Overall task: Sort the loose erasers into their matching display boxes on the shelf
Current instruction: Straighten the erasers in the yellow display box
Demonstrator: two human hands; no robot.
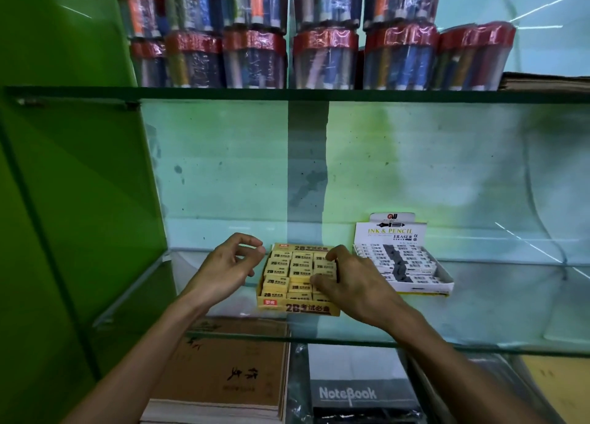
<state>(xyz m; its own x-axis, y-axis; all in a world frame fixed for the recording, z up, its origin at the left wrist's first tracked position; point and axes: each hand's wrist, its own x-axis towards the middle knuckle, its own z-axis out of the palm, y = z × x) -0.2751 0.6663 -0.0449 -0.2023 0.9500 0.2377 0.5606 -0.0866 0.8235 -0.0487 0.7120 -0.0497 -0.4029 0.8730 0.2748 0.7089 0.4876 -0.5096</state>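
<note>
A yellow 2B display box (298, 307) stands on the glass shelf (479, 315), packed with rows of yellow erasers (284, 275). To its right stands a white "Ink & Pencil Eraser" box (391, 230) holding white-and-grey erasers (402, 265). My right hand (352, 284) lies over the right side of the yellow box, its fingers curled down onto the erasers there. My left hand (228, 265) hovers just left of the yellow box, fingers loosely curled, thumb and forefinger close together, with nothing seen in it.
A green panel (73, 184) walls the left side. The glass shelf above (319, 94) carries several wrapped tubs of pens (255, 56). Below the shelf lie brown exercise books (230, 369) and a dark notebook (348, 393).
</note>
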